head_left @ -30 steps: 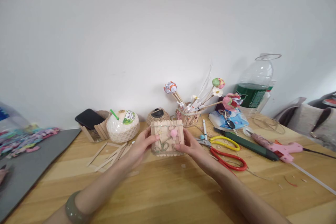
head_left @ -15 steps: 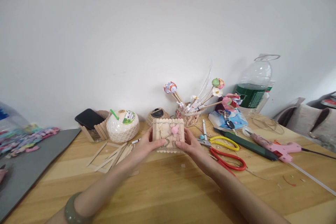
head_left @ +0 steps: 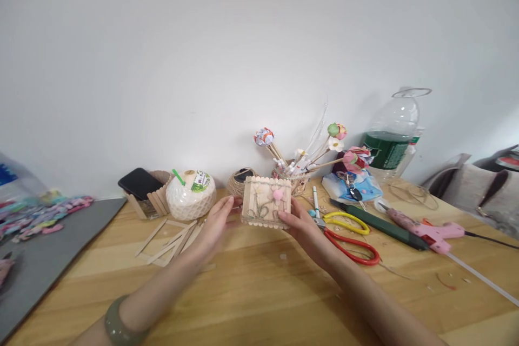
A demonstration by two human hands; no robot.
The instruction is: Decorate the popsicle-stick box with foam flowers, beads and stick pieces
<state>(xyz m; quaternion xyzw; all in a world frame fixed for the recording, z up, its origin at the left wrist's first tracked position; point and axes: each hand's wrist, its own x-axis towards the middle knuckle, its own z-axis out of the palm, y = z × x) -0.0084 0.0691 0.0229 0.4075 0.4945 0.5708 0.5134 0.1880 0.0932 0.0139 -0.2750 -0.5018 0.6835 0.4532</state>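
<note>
A small craft-stick panel or box (head_left: pixel 265 203), trimmed with twine and a pink ornament, is held up over the middle of the table, tilted a little. My right hand (head_left: pixel 306 227) grips its right edge, with the thumb on the front face. Left of it, my left hand (head_left: pixel 217 224) is off the front face, its fingers extended and apart from the thumb. A narrow gap shows between this hand and the left edge. Loose craft sticks (head_left: pixel 172 243) lie beside my left forearm.
Behind stand a twine ball (head_left: pixel 237 184), a white coconut (head_left: pixel 190 194) and a basket of paper flowers (head_left: pixel 298 184). Red-handled scissors (head_left: pixel 352 248), a green tool (head_left: pixel 385 224) and a pink glue gun (head_left: pixel 438 235) lie right. A phone (head_left: pixel 140 184) rests in a holder at left.
My left hand has let go of the craft-stick piece and moved left. The piece has shifted slightly right and up and tilted, still in my right hand.
</note>
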